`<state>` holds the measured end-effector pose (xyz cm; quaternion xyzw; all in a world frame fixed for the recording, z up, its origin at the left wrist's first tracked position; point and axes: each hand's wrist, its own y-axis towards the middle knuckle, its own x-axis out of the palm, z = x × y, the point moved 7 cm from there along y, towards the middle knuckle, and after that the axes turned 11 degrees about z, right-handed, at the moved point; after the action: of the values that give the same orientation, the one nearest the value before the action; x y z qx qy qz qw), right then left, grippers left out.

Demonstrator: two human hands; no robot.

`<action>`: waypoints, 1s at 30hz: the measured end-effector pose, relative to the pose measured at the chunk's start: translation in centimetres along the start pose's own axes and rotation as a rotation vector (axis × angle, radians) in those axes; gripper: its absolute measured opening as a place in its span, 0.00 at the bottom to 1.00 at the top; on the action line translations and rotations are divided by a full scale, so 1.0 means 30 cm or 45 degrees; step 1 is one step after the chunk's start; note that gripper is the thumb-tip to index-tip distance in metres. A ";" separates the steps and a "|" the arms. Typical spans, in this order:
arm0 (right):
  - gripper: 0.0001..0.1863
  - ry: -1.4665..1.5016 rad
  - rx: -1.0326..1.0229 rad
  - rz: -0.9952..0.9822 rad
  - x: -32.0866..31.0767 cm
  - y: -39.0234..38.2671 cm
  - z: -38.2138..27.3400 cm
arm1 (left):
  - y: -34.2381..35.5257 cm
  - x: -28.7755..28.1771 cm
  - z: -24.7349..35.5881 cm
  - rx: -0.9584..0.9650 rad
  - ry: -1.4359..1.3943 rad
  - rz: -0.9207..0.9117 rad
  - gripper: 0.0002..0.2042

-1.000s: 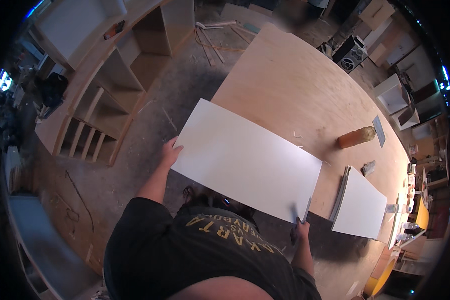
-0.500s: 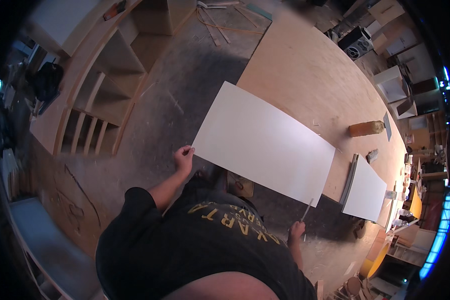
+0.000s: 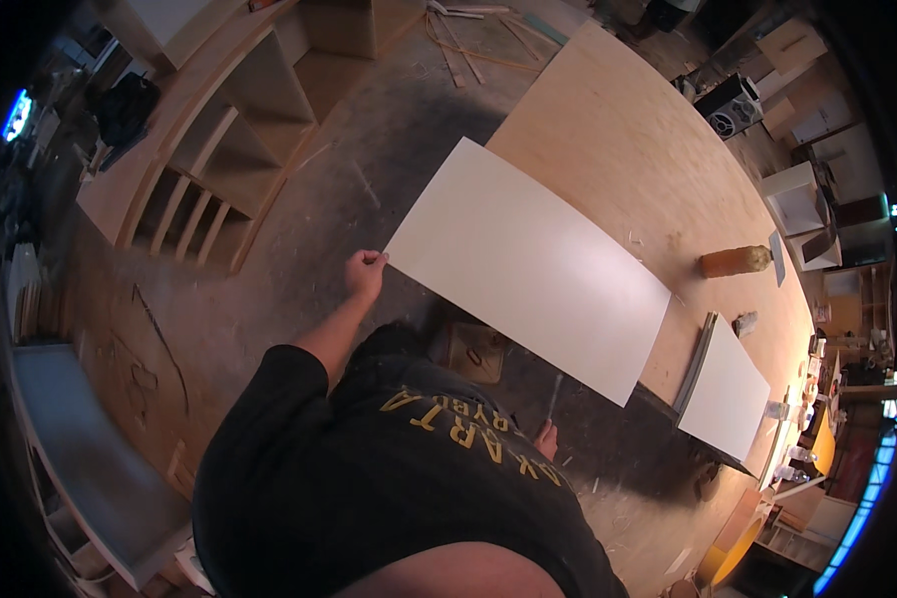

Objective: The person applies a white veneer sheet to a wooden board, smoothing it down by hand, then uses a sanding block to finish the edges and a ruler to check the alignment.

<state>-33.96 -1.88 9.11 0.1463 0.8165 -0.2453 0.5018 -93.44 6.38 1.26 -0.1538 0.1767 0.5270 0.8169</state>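
A white rectangular panel [image 3: 528, 264] lies over the near edge of a large plywood worktop [image 3: 618, 140], partly overhanging it. My left hand [image 3: 367, 271] pinches the panel's near left corner. My right hand [image 3: 546, 441], partly hidden by my shirt, is closed on a thin grey metal tool [image 3: 554, 399] below the panel's near edge, not touching its corner. A stack of white panels [image 3: 723, 389] sits at the worktop's right end, beside a small grey crumpled item [image 3: 746, 324]. Farther back lie an orange-brown roll [image 3: 733, 261] and a flat grey plate [image 3: 778, 259].
An unfinished wooden cabinet [image 3: 239, 149] with compartments lines the left, and a bluish low counter [image 3: 90, 439] is at lower left. Loose strips [image 3: 463, 50] lie on the floor at the back. A speaker [image 3: 730, 110], bottles [image 3: 802, 453] and yellow boards [image 3: 822, 444] are at right.
The white panel now sits farther forward over the plywood. My left hand has stayed on its corner. My right hand, with the tool, has moved left, away from the panel's right corner.
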 end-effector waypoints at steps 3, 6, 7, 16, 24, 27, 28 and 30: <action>0.35 0.197 -0.166 -0.064 0.000 0.030 -0.058 | -0.009 -0.007 0.062 0.064 0.048 0.017 0.14; 0.34 0.184 -0.175 -0.472 0.053 0.092 -0.155 | 0.031 -0.011 0.022 0.030 0.110 -0.066 0.15; 0.34 0.184 -0.177 -0.474 0.038 0.093 -0.225 | 0.047 -0.013 0.019 0.030 0.110 -0.063 0.15; 0.22 -0.346 -1.446 -0.326 -0.061 -0.234 -1.363 | 0.189 -0.243 0.694 0.447 -0.741 -0.453 0.26; 0.07 -0.516 -2.307 -0.364 0.351 -0.573 -1.876 | 0.103 -0.096 0.427 0.796 0.510 -1.550 0.21; 0.07 -0.242 -2.341 -0.298 0.354 -0.627 -1.940 | 0.138 -0.098 0.318 0.576 0.166 -1.420 0.14; 0.07 -0.041 -2.317 -0.272 0.332 -0.635 -1.949 | 0.173 -0.123 0.312 0.520 -0.041 -1.199 0.14; 0.08 0.146 -2.294 -0.295 0.307 -0.621 -1.877 | 0.193 -0.122 0.256 0.435 -0.039 -1.178 0.15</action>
<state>-89.28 13.27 26.80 -0.3725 0.7323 0.4444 0.3571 -99.18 9.08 9.38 -0.0722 0.1616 0.0745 0.9814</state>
